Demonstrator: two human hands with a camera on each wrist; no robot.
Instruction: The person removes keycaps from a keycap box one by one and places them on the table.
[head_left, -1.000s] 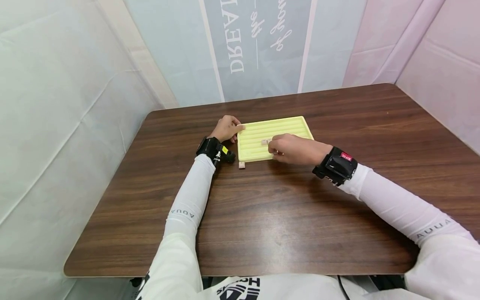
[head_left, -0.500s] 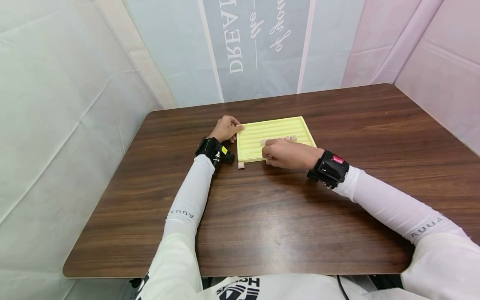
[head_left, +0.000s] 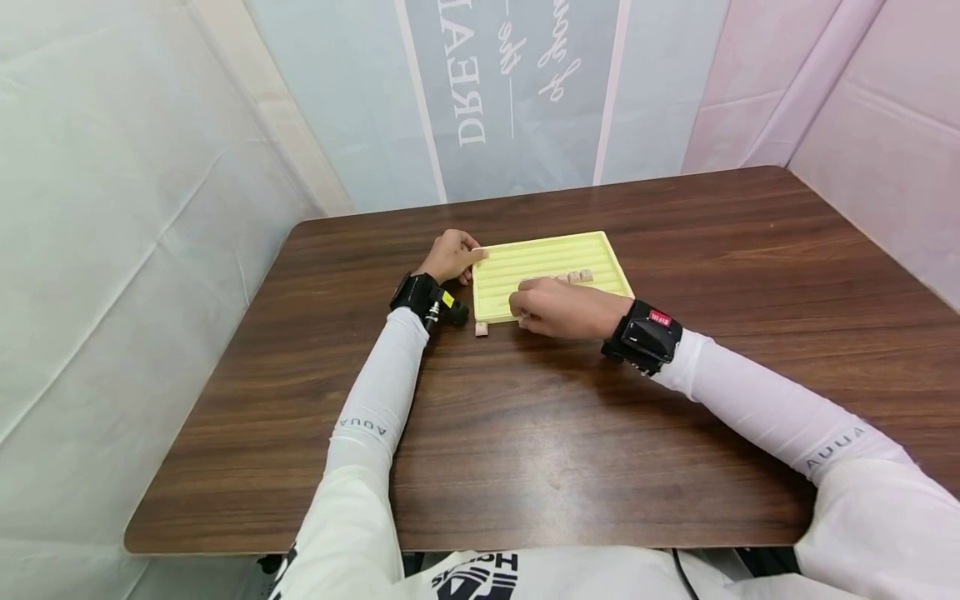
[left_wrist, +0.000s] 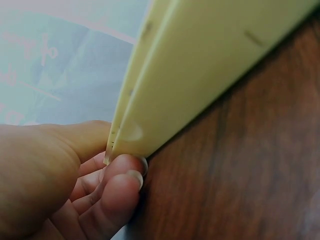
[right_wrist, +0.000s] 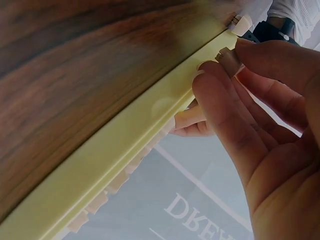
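Note:
A pale yellow ridged tray (head_left: 547, 253) lies on the table. My left hand (head_left: 452, 256) grips its far left corner, thumb over the rim and fingertips against the outer wall in the left wrist view. Over the tray's near edge, my right hand (head_left: 558, 308) pinches a small beige keycap (right_wrist: 230, 61) between thumb and fingers. Several more beige keycaps (head_left: 587, 275) sit along one row of the tray, partly hidden behind the right hand in the head view. One loose keycap (head_left: 482, 329) rests on the table at the tray's near left corner.
The brown wood-grain table (head_left: 480, 442) extends on all sides of the tray. A printed blue-grey cloth (head_left: 525, 100) hangs behind its far edge, with pale cloth walls (head_left: 112, 208) to the left and right. Both wrists wear black camera straps.
My right hand has moved left along the tray's near edge, uncovering more of the keycap row at its right. The left hand keeps its hold on the corner.

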